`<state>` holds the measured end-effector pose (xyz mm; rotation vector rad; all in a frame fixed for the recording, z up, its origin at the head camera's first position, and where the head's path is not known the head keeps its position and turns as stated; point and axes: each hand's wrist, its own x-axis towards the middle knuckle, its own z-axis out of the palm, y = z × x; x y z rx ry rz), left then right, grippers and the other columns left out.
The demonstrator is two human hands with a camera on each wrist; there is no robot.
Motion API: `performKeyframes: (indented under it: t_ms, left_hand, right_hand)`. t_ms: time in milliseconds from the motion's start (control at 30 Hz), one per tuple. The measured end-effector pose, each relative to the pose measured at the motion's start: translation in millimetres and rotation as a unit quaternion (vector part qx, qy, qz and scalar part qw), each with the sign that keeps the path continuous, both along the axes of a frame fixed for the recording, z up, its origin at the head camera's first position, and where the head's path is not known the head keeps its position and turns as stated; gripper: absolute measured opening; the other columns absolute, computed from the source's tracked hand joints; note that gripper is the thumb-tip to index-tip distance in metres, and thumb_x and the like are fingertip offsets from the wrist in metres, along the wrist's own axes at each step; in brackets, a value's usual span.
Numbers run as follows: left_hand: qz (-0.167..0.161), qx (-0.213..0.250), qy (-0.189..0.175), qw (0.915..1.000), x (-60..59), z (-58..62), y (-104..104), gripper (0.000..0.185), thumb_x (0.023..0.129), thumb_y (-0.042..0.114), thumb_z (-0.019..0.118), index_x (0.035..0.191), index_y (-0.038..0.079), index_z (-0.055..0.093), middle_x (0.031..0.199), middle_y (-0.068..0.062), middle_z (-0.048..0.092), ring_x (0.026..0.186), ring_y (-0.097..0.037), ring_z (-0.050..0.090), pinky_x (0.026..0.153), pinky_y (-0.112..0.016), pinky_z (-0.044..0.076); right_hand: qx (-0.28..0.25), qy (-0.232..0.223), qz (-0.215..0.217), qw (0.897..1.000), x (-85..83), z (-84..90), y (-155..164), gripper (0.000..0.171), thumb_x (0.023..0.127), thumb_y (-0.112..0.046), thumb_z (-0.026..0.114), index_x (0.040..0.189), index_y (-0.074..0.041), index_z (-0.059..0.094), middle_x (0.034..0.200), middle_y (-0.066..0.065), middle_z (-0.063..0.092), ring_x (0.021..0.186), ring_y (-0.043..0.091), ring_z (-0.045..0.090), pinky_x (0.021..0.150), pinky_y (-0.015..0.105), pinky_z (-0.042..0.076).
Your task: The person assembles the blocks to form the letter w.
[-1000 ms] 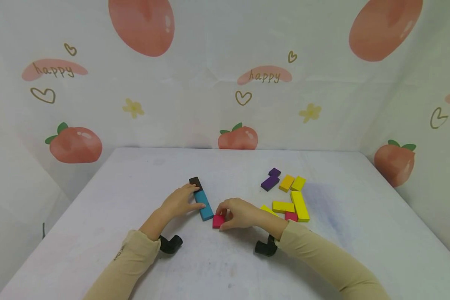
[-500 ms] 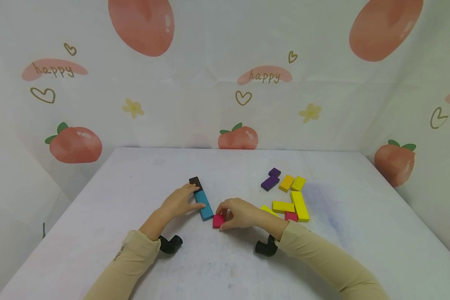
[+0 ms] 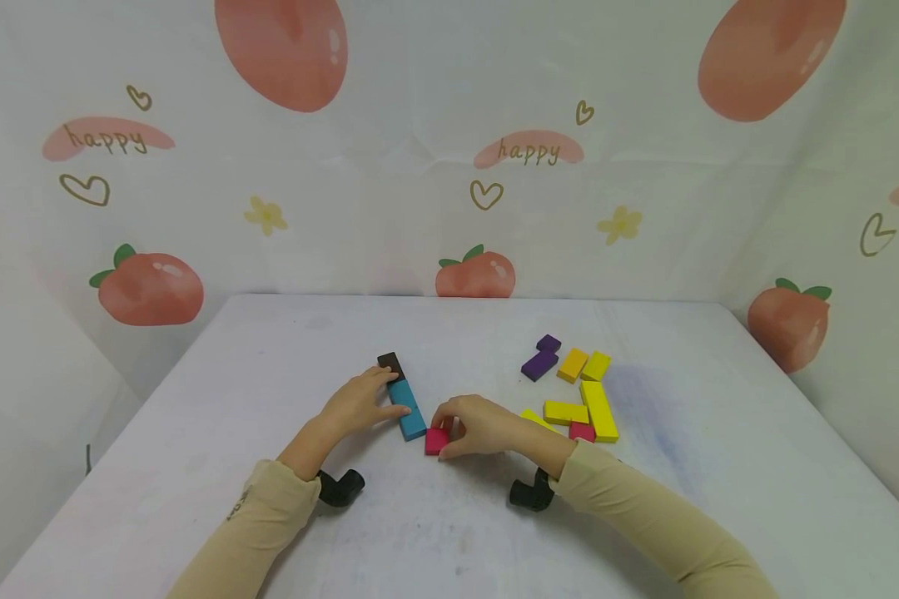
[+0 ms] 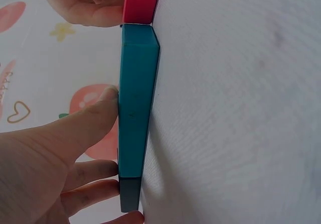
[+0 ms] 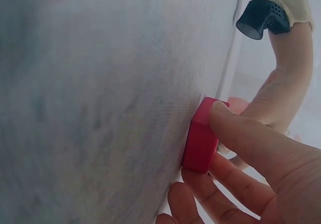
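While R hand (image 3: 474,426) pinches a red block (image 3: 436,443) btwn thumb & fingers on the white tabletop (image 3: 434,532), by the near end of a blue block (image 4: 135,108), L hand (image 3: 358,403), fingers loosely spread, touches that & the blk block (image 3: 391,363) beyond. Off to R: 2nd red block (image 3: 581,433), yellow blocks (image 3: 599,413), orange block (image 3: 573,366), purple blocks (image 3: 540,366).

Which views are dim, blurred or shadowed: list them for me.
Head: brightest, long yellow block crisp-edged; left wrist: dimmer, a soft shadow beside the blue block; right wrist: also dim, tabletop blotchy and out of focus, red block clearer.
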<state>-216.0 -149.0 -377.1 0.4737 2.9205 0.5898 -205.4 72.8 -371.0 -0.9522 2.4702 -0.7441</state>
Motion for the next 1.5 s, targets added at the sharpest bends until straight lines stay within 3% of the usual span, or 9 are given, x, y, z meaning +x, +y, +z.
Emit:
performKeyframes:
  t_ms: [667,1367,1500]
  left_hand:
    - [0.002,-0.003,0.001,1.0,-1.1,-0.5,-0.3,0.066,0.085,0.036,0.066,0.134,-0.003,0.046,0.142,-0.025,0.041,0.13,-0.043,0.041,0.106,-0.053,0.038]
    - [-0.004,0.003,0.003,1.0,-0.5,-1.7,-1.4,0.065,0.085,0.035,0.067,0.133,-0.004,0.047,0.14,-0.026,0.042,0.128,-0.043,0.042,0.106,-0.052,0.038]
    - [-0.007,0.003,0.006,1.0,-0.3,-1.7,-1.2,0.065,0.085,0.035,0.067,0.133,-0.004,0.047,0.14,-0.027,0.042,0.128,-0.043,0.042,0.105,-0.052,0.039]
  right_hand:
    - [-0.003,-0.002,-0.011,1.0,-3.8,4.5,7.2,0.039,0.08,-0.025,0.074,0.114,-0.01,0.062,0.101,0.005,0.064,0.085,0.015,0.056,0.071,0.018,0.049]
    - [-0.027,0.056,-0.114,0.992,-29.8,16.1,63.5,0.036,0.084,-0.025,0.07,0.113,-0.006,0.061,0.104,0.011,0.065,0.089,0.019,0.057,0.078,0.027,0.052]
    - [-0.024,0.05,-0.111,0.992,-32.0,15.3,77.5,0.038,0.084,-0.027,0.07,0.114,-0.006,0.06,0.105,0.01,0.064,0.092,0.019,0.057,0.081,0.03,0.053]
